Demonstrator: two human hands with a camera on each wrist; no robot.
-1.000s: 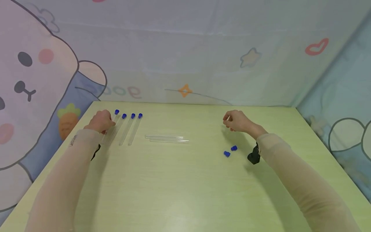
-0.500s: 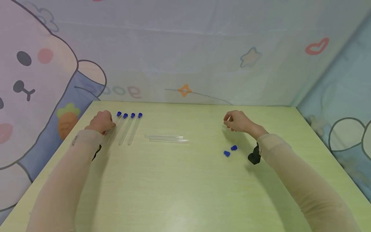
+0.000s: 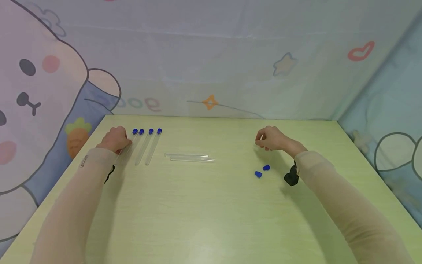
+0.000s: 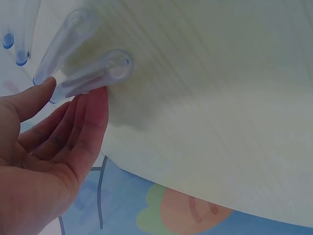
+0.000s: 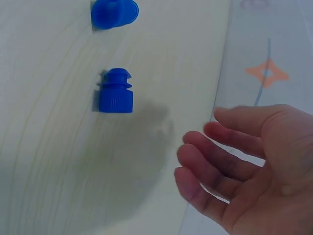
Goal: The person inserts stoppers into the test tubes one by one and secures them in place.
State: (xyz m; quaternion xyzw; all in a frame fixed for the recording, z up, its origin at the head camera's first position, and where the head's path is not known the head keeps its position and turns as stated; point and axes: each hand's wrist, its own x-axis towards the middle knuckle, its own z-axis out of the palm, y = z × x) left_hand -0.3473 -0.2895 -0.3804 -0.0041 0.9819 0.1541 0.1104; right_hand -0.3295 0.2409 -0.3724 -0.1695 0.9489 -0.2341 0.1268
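Observation:
At the left of the table my left hand [image 3: 114, 140] pinches the leftmost capped test tube [image 4: 93, 78] between thumb and fingers. Its rounded clear end points toward the left wrist camera, and its blue cap [image 3: 135, 131] shows past the fingertips in the head view. Right beside it lies another capped test tube [image 4: 68, 39], followed by two more in a slanted row. Over the right side my right hand [image 3: 271, 138] hovers with loosely curled fingers and holds nothing. Nearest to it are two loose blue caps, a ribbed one [image 5: 116, 95] on its side and another cap [image 5: 113, 12] beyond.
Two uncapped clear tubes [image 3: 189, 157] lie crosswise near the middle of the pale wooden table [image 3: 204, 205]. A printed cloth backdrop [image 3: 211, 66] rises behind the table's far edge and continues along both sides.
The leftmost capped tube has swung over in my left hand, its blue cap shifting slightly right and nearer to the neighbouring cap. My right hand stays almost still.

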